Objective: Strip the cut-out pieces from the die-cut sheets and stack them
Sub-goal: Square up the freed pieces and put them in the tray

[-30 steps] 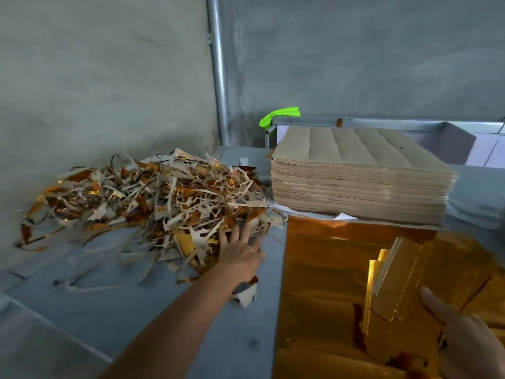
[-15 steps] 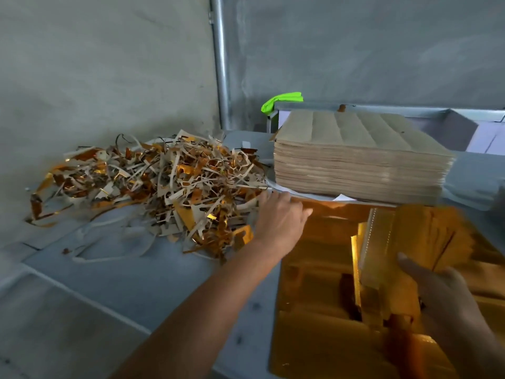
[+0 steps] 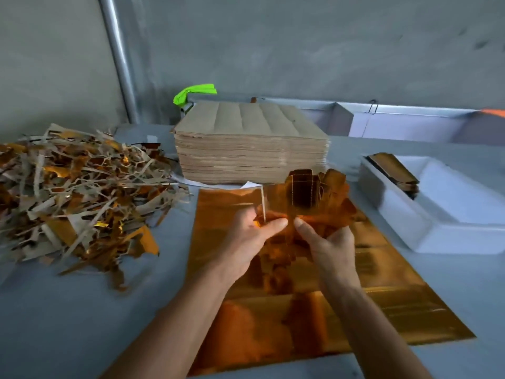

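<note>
- Head view, the only angle here: both hands are up over the middle of the desk (image 3: 68,318), working one bundle of gold cut-out pieces (image 3: 314,192).
- The left hand (image 3: 247,236) pinches the bundle's near left edge between thumb and fingers. The right hand (image 3: 332,243) curls round its lower right side, thumb on top. So neither is wide open; both are holding the same gold pieces.
- The bundle is held just above a gold sheet (image 3: 314,310) lying flat on the desk. The pieces look fanned and uneven at the top, though that part is blurry.
- What could go wrong, my guess: foil card is slippery, so if either pinch loosens the fan could slide apart and drop onto the sheet. Pulling too hard at an uncut nick could tear a flap.
- The scrap pile (image 3: 76,192) sits close on the left, so a dropped piece could get lost among the trimmings.
- Counts: two hands, one held bundle (can't count the pieces in it), one flat gold sheet, one tall stack of brown sheets (image 3: 251,143) behind it, one scrap pile, one white tray (image 3: 448,220) on the right with one small pile of finished pieces (image 3: 393,170) on its far corner.
- Also one green thing (image 3: 194,92) behind the stack, can't tell what.
</note>
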`<state>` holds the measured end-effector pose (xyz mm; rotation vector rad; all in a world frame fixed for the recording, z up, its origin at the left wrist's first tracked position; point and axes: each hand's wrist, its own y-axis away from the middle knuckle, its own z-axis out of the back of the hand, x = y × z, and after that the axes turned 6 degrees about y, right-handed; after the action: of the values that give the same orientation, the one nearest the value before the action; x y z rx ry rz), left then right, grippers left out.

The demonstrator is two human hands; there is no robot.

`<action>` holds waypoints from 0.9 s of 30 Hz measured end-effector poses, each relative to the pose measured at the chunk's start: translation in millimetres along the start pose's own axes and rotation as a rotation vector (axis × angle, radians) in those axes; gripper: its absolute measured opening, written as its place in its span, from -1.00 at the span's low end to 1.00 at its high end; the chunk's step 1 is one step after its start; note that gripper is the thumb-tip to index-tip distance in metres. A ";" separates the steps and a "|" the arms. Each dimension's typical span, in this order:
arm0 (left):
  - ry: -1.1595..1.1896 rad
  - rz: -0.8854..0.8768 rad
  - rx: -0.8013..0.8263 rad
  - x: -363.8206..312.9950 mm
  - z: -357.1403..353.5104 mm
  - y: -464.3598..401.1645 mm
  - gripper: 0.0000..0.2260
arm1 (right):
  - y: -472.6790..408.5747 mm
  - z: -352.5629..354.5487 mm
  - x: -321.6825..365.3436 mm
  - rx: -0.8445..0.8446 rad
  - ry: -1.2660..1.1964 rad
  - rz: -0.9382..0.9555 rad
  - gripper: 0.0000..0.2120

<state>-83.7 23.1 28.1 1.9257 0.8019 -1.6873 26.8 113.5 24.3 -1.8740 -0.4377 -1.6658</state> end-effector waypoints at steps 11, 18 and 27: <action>0.199 -0.060 0.021 15.3 -12.7 0.7 -0.64 | -12.7 17.4 0.6 0.106 -0.154 -0.278 -0.76; 0.059 -0.079 0.072 17.5 -21.7 0.0 -0.59 | -14.8 19.2 -1.1 0.064 -0.122 -0.085 -0.70; -0.090 -0.053 0.103 23.0 -24.4 5.9 -0.80 | -14.0 28.6 -3.6 0.402 0.006 -0.162 -0.72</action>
<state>-60.1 38.2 8.7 1.8956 0.7524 -1.8661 40.2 142.5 22.4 -1.5694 -0.8717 -1.5439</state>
